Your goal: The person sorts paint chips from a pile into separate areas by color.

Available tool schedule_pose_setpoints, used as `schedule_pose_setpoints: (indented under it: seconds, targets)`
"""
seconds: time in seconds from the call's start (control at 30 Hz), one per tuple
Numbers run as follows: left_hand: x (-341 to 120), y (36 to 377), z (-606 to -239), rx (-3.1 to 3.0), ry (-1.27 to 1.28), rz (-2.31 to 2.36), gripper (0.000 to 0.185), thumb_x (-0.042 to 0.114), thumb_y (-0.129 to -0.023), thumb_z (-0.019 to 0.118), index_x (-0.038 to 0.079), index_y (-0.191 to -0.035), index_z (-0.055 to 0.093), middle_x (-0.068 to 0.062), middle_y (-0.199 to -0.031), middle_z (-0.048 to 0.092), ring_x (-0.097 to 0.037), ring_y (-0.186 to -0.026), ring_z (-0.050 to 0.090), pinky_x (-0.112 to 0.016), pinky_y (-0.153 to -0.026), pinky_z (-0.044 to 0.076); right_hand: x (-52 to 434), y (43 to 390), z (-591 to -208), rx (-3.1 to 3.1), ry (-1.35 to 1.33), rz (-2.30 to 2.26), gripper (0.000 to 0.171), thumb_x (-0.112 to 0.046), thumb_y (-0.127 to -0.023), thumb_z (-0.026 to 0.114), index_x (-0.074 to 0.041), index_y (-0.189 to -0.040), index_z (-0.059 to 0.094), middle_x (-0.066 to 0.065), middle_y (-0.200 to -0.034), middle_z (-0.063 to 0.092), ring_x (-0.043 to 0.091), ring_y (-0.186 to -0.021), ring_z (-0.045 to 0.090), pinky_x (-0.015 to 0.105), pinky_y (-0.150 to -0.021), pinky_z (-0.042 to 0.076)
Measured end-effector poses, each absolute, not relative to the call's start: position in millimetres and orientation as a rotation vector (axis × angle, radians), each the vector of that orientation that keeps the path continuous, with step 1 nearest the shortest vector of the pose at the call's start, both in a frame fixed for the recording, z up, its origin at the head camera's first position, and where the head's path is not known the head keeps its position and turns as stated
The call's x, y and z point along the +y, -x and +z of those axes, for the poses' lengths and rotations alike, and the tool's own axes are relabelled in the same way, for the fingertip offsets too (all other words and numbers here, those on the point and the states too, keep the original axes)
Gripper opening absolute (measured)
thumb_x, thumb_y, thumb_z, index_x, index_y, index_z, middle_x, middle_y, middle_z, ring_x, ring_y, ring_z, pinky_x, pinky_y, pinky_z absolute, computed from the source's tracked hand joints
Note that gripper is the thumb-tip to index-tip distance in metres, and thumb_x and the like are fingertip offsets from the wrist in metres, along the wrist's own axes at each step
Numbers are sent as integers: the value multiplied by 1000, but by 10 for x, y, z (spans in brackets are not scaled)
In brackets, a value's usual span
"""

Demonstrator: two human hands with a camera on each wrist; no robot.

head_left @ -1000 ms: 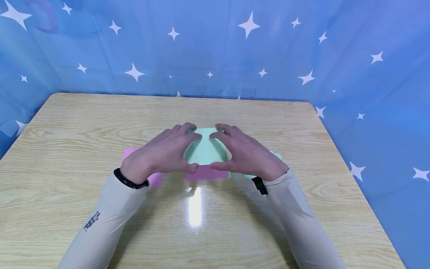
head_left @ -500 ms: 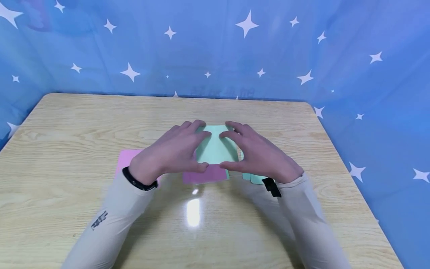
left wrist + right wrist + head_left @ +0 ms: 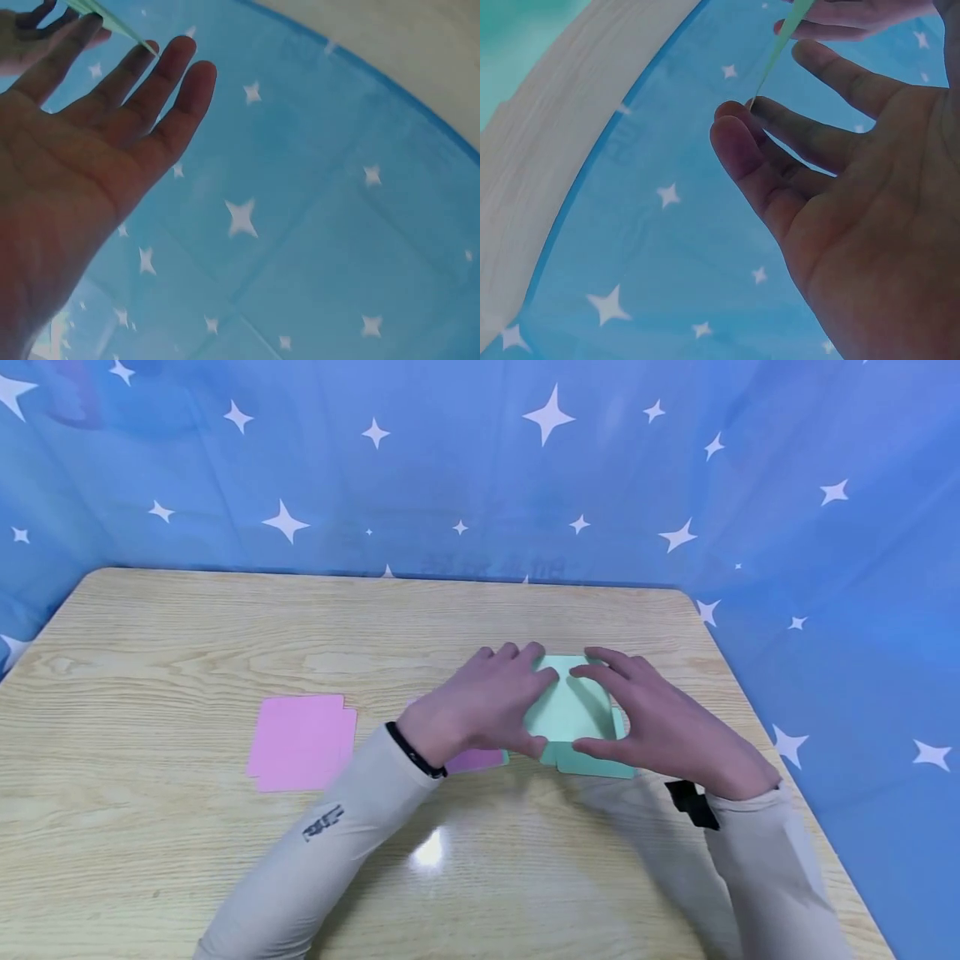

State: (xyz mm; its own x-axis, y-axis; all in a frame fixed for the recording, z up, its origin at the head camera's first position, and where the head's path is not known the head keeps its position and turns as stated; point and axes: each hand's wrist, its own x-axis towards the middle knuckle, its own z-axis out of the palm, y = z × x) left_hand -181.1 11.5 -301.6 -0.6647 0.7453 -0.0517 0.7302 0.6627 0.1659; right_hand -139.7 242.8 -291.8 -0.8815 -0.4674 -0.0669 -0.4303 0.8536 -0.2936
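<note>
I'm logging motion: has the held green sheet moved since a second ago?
Yes: the held green sheet moved toward the right edge of the table.

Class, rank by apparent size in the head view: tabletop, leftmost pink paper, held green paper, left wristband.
1. Tabletop
2. Leftmost pink paper and held green paper, unranked: similar, and the green is partly hidden
3. Left wristband

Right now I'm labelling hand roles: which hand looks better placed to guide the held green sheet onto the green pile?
Probably the right hand: in the head view it overlaps the green pile, while the left hand covers part of the middle pink sheet.
</note>
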Motion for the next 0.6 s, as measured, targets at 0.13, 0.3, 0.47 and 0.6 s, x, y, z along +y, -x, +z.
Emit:
schedule_pose_setpoints:
  seconds: [0.13, 0.3, 0.47, 0.6]
  targets:
    - [293, 1794, -3082, 2765, -1271, 131, 68, 58, -83, 73, 17, -136, 57, -7, -138, 51, -25, -110, 55, -42, -93, 50, 2558, 1329, -2938, 2887, 667, -416, 77, -43, -85, 83, -16, -149, 50, 16, -160, 36, 43, -141, 38, 62, -105, 43]
    - [477, 1782, -3213, 2758, -1255, 83, 72, 60, -83, 73, 18, -139, 56, -6, -135, 51, -25, -111, 55, -42, -95, 51, 2678, 1305, -3068, 2884, 661, -423, 75, -38, -84, 85, -14, -147, 51, 21, -159, 37, 46, -138, 40, 63, -103, 44]
    - [603, 1767, -3397, 2732, -1231, 67, 71, 59, -83, 74, 17, -139, 58, -6, -133, 53, -25, -113, 56, -42, -94, 53, 2745, 1306, -3251, 2846, 621, -434, 72, -34, -84, 85, -12, -145, 53, 21, -157, 38, 45, -137, 40, 60, -98, 48]
    - [648, 1752, -3523, 2695, -1216, 79, 68, 55, -84, 76, 17, -137, 59, -5, -129, 55, -22, -111, 56, -38, -90, 53, 2766, 1325, -3400, 2827, 627, -432, 71, -30, -81, 87, -11, -141, 56, 21, -155, 41, 45, -132, 44, 55, -93, 52]
